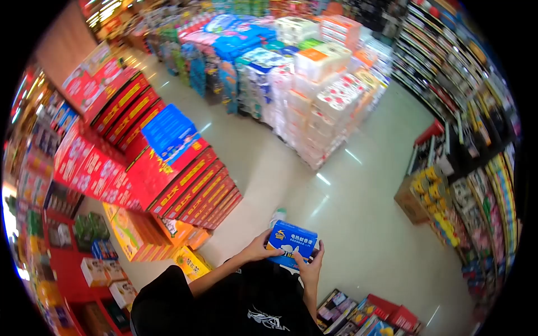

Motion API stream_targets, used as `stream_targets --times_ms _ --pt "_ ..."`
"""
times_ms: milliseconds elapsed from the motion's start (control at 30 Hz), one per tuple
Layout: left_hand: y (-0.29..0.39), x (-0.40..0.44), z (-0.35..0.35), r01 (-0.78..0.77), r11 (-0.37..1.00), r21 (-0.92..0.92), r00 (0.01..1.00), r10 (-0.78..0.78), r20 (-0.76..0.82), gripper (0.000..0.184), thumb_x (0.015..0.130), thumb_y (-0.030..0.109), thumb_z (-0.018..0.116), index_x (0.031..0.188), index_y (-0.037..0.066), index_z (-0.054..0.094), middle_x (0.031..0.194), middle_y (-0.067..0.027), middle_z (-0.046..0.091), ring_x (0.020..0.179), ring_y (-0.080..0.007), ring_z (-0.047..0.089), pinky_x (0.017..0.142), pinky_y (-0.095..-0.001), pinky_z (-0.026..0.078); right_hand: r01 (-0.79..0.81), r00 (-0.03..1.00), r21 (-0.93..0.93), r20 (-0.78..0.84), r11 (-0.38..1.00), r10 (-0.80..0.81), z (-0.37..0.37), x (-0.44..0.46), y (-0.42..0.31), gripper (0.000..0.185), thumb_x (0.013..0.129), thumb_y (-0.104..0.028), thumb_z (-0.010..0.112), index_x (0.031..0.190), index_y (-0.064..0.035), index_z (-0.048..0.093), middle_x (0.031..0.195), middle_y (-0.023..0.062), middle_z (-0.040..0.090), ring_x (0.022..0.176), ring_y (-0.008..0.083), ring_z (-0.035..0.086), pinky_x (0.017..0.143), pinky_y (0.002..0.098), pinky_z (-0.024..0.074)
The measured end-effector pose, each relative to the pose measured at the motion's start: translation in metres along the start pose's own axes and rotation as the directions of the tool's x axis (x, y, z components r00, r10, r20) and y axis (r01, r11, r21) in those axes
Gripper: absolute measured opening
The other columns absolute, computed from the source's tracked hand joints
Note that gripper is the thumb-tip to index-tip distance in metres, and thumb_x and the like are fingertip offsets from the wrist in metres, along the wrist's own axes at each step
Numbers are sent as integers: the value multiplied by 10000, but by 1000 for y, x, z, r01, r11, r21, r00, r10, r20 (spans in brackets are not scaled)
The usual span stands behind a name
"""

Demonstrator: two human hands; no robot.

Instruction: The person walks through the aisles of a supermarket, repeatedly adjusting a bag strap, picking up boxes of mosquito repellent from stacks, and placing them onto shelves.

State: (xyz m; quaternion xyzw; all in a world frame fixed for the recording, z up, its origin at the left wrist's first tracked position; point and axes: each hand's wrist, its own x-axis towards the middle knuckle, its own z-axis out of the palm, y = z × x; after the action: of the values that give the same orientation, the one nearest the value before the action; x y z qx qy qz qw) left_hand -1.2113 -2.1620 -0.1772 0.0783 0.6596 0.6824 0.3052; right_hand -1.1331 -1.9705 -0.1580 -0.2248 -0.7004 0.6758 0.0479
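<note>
Close to my body I hold a blue box of electric mosquito repellent liquid point(292, 238) in both hands, its printed front facing up toward me. My left hand point(258, 248) grips the left side, with the thumb along the lower front. On the right side, my right hand point(311, 265) is wrapped round the lower corner, its thumb pressed on the front. Fingers behind the box are hidden. Left of my hands rises a stack of red cartons point(188, 185) with a blue box point(171, 134) lying on top.
Wrapped paper packs point(330, 112) form a large floor display ahead. To the right, a cardboard carton point(412, 199) with yellow items stands beside curved shelves point(487, 196). Orange cartons point(131, 232) are at left; a low rack point(364, 313) sits near my right side. Pale floor point(358, 224) runs between them.
</note>
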Motion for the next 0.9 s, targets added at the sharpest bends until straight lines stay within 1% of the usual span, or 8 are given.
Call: stream_targets --times_ms 133,267,333,433,633,733,833,900 --pt "2 33 27 52 995 89 984 -66 163 855 743 279 829 1390 -32 364 1242 -166 563 1113 -229 575 964 -350 469 -89 980 110 -168 990 107 -30 -8 13 925 776 -195 788 1475 -47 200 1122 143 498 918 222 609 655 305 568" --pt "6 71 57 79 984 158 944 -125 304 866 753 293 821 1398 -36 347 1241 -171 563 1097 -234 584 946 -354 481 -61 947 213 -298 975 124 -60 -7 22 959 763 -197 806 1466 -15 180 1189 191 501 981 253 595 655 314 582" --pt "34 87 79 98 980 171 918 -156 365 867 759 299 816 1400 -39 340 1238 -174 563 1093 -237 587 942 -358 483 -44 925 258 -354 965 137 -75 -4 21 965 761 -201 808 1468 -17 177 1204 199 492 984 257 594 652 312 582" --pt "56 119 107 43 961 274 887 -163 431 858 769 297 808 1400 -40 336 1241 -175 557 1084 -234 587 936 -362 485 -43 887 308 -426 951 178 -97 7 11 970 761 -207 808 1471 -20 175 1225 211 479 986 262 592 644 309 579" --pt "86 194 160 6 955 297 800 -183 571 846 774 289 804 1402 -34 338 1257 -180 541 1082 -232 576 940 -347 478 -36 794 297 -571 954 208 -140 51 -21 949 776 -215 790 1468 0 176 1218 226 501 985 260 596 629 305 570" --pt "81 232 184 14 952 305 798 -195 571 821 786 279 793 1396 -38 344 1245 -179 547 1105 -229 566 949 -344 471 -19 754 247 -632 969 176 -164 81 -16 944 794 -216 773 1458 41 154 1204 235 524 980 244 606 629 303 565" --pt "85 271 204 42 960 278 806 -197 558 821 789 272 794 1392 -54 341 1241 -175 550 1118 -224 564 945 -345 475 -94 747 261 -619 961 241 -191 115 -33 958 795 -211 774 1460 46 133 1203 238 524 967 242 612 626 305 563" --pt "81 295 213 87 969 230 807 -204 554 831 786 271 798 1394 -57 336 1242 -176 550 1116 -224 566 941 -343 478 -98 759 268 -603 958 247 -208 135 -40 985 785 -199 786 1463 43 115 1193 229 521 958 248 614 632 310 569"
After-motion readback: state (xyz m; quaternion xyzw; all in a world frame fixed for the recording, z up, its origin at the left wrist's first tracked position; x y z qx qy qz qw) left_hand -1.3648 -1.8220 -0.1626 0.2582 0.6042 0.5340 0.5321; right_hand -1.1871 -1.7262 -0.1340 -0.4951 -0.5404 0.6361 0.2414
